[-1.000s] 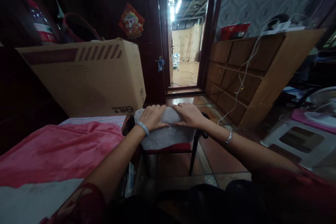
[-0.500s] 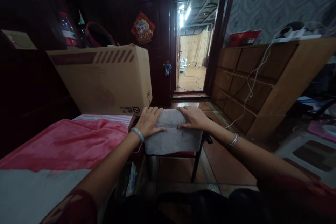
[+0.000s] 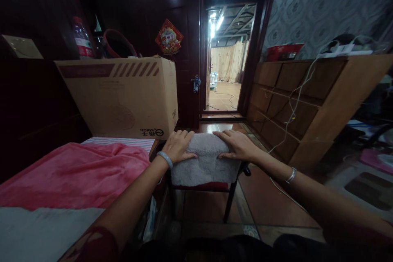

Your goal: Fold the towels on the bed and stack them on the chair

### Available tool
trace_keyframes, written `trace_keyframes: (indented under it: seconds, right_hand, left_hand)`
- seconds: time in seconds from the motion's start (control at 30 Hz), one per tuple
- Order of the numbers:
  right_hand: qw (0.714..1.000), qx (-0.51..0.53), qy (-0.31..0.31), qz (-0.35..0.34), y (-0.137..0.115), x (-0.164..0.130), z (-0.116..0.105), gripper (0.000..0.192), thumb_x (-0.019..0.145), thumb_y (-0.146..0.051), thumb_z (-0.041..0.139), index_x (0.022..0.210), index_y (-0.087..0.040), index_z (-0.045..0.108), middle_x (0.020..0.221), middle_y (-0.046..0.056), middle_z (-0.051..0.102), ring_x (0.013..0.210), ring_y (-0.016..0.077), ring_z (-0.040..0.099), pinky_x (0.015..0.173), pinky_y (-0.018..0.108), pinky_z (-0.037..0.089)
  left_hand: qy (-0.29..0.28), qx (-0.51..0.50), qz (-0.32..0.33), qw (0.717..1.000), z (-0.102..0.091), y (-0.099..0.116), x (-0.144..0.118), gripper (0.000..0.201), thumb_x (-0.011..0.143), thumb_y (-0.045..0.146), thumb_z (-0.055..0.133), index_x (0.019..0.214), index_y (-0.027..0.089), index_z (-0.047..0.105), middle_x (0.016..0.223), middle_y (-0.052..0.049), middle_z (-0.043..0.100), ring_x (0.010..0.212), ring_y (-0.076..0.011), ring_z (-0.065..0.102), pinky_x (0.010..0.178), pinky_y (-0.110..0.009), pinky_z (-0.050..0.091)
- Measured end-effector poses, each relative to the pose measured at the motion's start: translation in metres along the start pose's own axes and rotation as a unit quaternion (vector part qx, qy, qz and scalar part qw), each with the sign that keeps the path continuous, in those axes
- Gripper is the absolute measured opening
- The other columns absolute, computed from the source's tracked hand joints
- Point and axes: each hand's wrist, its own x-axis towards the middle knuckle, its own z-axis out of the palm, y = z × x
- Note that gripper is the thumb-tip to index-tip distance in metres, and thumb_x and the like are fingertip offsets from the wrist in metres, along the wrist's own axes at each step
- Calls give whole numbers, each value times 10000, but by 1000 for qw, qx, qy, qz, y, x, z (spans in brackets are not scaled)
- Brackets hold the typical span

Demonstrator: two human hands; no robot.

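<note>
A grey fluffy cloth [image 3: 206, 164] lies folded on the red seat of a black-legged stool [image 3: 229, 197] in front of me. My left hand [image 3: 179, 146] rests flat on the cloth's left part, fingers spread, a pale bangle on the wrist. My right hand [image 3: 236, 145] presses palm-down on the cloth's right part, a silver bangle further up the arm. Neither hand grips the cloth; both lie on top of it.
A pink blanket [image 3: 73, 174] covers the bed at the left, with a large cardboard box [image 3: 123, 96] behind it. A wooden cabinet [image 3: 310, 102] with hanging cables runs along the right wall. An open doorway [image 3: 225, 71] lies ahead. A white plastic stool [image 3: 359, 188] stands at the right.
My hands have slid apart on the cloth, spreading it flatter over the seat. The camera has tilted up slightly.
</note>
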Motion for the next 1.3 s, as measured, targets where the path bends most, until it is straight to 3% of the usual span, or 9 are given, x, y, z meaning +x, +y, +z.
trace_keyframes:
  seconds: [0.27,0.5,0.6,0.7,0.77,0.9,1.03,1.13,1.3]
  right_hand:
    - [998,27,9,61,4,-8,8,826,812,-756,589,1425,-214,481,1061,128,599,921,288,591,744,355,450]
    - [998,23,11,60,4,-7,11,783,838,-735,571,1404,-199,489,1047,121,593,928,285,589,756,351,453]
    - [998,23,18,60,2,-8,9,789,839,-729,574,1417,-201,479,1056,124,598,939,291,596,769,360,462]
    - [998,33,20,50,2,-10,7,812,839,-728,574,1437,-188,467,1080,138,617,946,299,610,788,385,482]
    - [999,27,26,37,2,-12,6,843,838,-728,573,1471,-188,438,1155,159,625,999,319,612,836,427,490]
    - [996,-43,74,-6,-10,-13,8,873,861,-720,536,1553,-229,330,1463,193,475,1302,403,461,1051,607,361]
    - [985,-4,139,-99,-60,-7,21,738,952,-535,501,1596,-316,213,1593,115,328,1435,371,323,1127,612,301]
    - [966,100,148,-188,-116,1,47,690,965,-416,500,1591,-378,211,1576,53,375,1397,332,404,1102,558,391]
    - [907,237,105,-333,-227,25,110,537,962,-370,530,1491,-361,438,1432,73,553,1288,313,531,1006,542,501]
  left_hand:
    - [-27,15,-13,999,4,-5,3,753,747,701,685,1293,210,517,1082,-115,631,972,-296,596,821,-394,445]
    - [-39,16,-4,999,3,-8,7,793,756,732,645,1296,164,526,1081,-142,640,997,-306,606,863,-399,465]
    - [-29,-7,14,999,1,-8,0,836,760,622,722,1408,165,458,1267,-178,602,1142,-331,575,985,-448,447]
    - [13,-3,30,999,3,-8,-24,895,770,434,780,1522,248,330,1577,-167,356,1426,-356,354,1165,-534,285]
    - [24,5,20,999,7,-10,-52,895,781,319,770,1541,289,299,1647,-128,236,1506,-344,210,1210,-561,196]
    - [-3,-7,-53,999,9,-20,-134,845,790,211,721,1535,294,329,1655,-116,217,1522,-327,179,1211,-564,225]
    - [-86,-31,-173,981,-4,-24,-234,726,810,227,696,1484,241,425,1601,-156,336,1485,-322,291,1197,-545,276]
    - [-142,-41,-306,941,-22,-13,-312,693,823,269,692,1467,215,443,1575,-178,376,1469,-319,332,1189,-550,290]
    - [-183,-14,-535,824,-54,35,-433,676,888,360,610,1490,130,409,1577,-236,343,1476,-338,314,1184,-550,286]
